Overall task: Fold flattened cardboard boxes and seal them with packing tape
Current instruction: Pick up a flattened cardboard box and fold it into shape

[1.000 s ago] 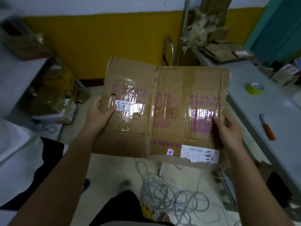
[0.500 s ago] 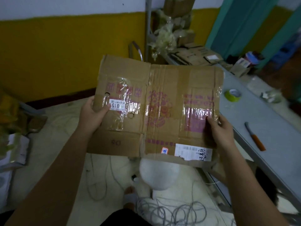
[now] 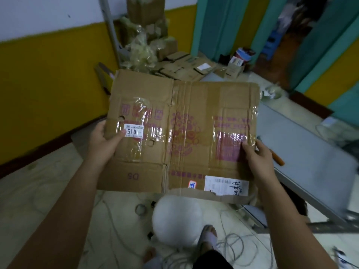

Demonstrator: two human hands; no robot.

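Brown flattened cardboard box (image 3: 184,136), pretty beat up with old clear tape (image 3: 147,121) all over it, is held up in the air over the floor (image 3: 38,191), just left of the grey desk (image 3: 310,156). Left hand (image 3: 104,140) grips its left edge, thumb on top right at the little white 015 sticker (image 3: 133,130). Right hand (image 3: 256,158) grips the right edge, thumb on a shiny taped patch. A torn shipping label (image 3: 226,185) sits near the bottom right corner. On the desk, an orange-handled knife (image 3: 278,161) peeks out just past the right hand, and a pile of flat boxes (image 3: 184,68) sits at the far end. Grey cables (image 3: 239,247) lie tangled on the floor below.
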